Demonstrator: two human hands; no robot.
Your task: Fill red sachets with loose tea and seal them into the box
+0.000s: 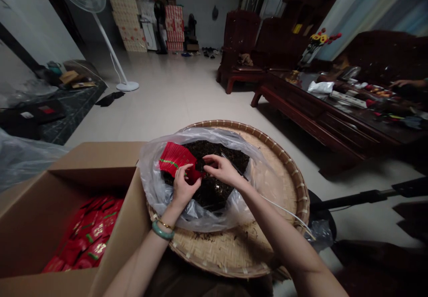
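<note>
My left hand (183, 189) is closed around the edge of a red packet (193, 175), thumb and fingers curved about its mouth. Beside it, my right hand (221, 170) pinches a clump of dark dried leaves (199, 165) at the packet's opening. Both are over a clear plastic bag (152, 190), its rim folded outward, full of loose dark leaves (214, 194). A fanned stack of red packets (172, 154) with a green stripe lies on the leaves at the left. The bag rests on a round woven bamboo tray (234, 248).
An open cardboard box (125, 225) with many red packets (96, 232) inside stands left of the tray. A thin white cable (284, 210) crosses the tray's right side. Farther off are a standing fan (112, 56), a dark wooden table (301, 109) and stacked cartons (174, 27).
</note>
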